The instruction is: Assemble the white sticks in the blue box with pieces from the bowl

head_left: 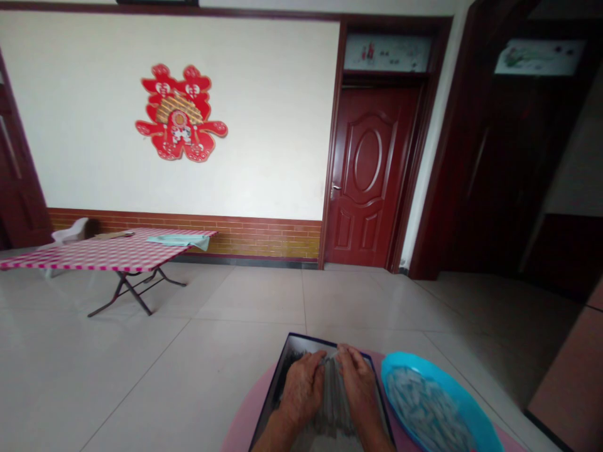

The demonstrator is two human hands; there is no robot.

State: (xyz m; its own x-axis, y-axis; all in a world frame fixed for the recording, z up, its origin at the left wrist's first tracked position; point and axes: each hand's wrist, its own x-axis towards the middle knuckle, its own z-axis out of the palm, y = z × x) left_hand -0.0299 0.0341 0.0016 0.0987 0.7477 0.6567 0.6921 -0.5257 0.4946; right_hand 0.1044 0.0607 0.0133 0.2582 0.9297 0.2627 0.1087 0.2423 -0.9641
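Note:
Both my hands rest inside a dark rectangular tray (282, 370) on a pink round surface (245, 427) at the bottom of the head view. My left hand (304, 386) and my right hand (360, 386) lie side by side, fingers curled together around a bundle of thin grey strips (333, 402) that runs between them. The fingertips meet at the far end of the bundle. A blue bowl (400, 370) with pale small pieces stands just right of the tray, beside my right hand.
A folding table with a red checked cloth (103, 254) stands at the left, with a green cloth and a white chair by it. A red door (370, 176) is shut in the far wall. Tiled floor (235, 314) lies between.

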